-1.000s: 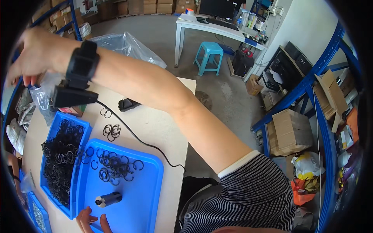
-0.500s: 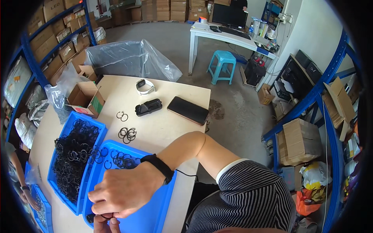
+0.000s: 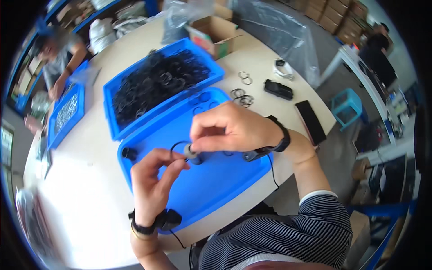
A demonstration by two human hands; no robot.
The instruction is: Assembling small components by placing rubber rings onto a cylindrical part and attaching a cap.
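My left hand [image 3: 155, 180] pinches a thin black open ring [image 3: 173, 146] between thumb and fingers, over a blue tray [image 3: 193, 193]. My right hand [image 3: 234, 128] is closed at the fingertips on a small grey round piece [image 3: 189, 151], which meets the ring or lies right beside it; blur hides which. Just under the grey piece is a dark round end [image 3: 196, 159], not clear enough to name. A short black cylinder [image 3: 129, 153] stands in the tray's left corner. Several dark rings [image 3: 204, 100] lie at the tray's far side, partly behind my right hand.
Behind the tray, a blue bin [image 3: 216, 74] holds a heap of black rings. On the table are loose rings [image 3: 243, 99], a black case [image 3: 278, 90], a phone [image 3: 310, 121], a watch [image 3: 282, 69] and a cardboard box [image 3: 213, 38]. Another person [image 3: 67, 58] sits by a blue tray [image 3: 53, 130] at left.
The view has swung left and tilted. My right hand was low over the tray, covering most of the left; now both hands show, raised and fingertip to fingertip around the ring and grey piece.
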